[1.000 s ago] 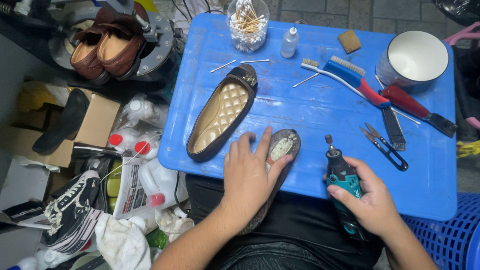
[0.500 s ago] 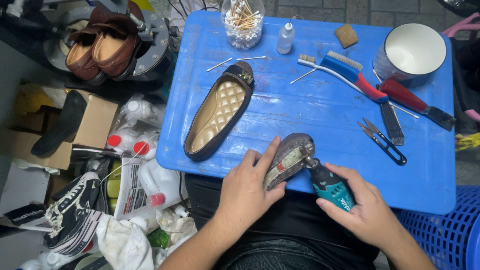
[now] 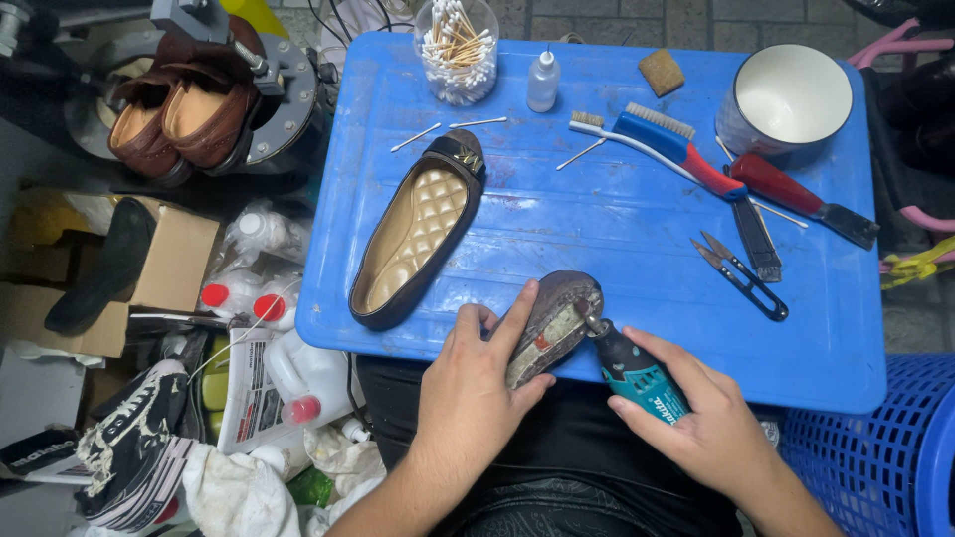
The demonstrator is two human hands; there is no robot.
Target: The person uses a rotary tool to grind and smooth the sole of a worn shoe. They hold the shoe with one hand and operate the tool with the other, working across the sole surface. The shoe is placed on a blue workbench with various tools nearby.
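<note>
Left hand (image 3: 468, 398) grips the worn grey-brown shoe sole (image 3: 552, 326); right hand (image 3: 711, 428) clenches the teal rotary grinder (image 3: 637, 376), whose bit could skid into the thumb

A quilted flat shoe (image 3: 416, 237) lies slantwise near the left edge of the blue table (image 3: 617, 229). A jar of cotton swabs (image 3: 456, 48) and a small dropper bottle (image 3: 542, 80) stand along the far edge. A white enamel mug (image 3: 786, 104) sits in the far right corner, with a blue brush (image 3: 676, 147), a red-handled scraper (image 3: 801, 197) and thread snips (image 3: 741, 276) nearby.
</note>
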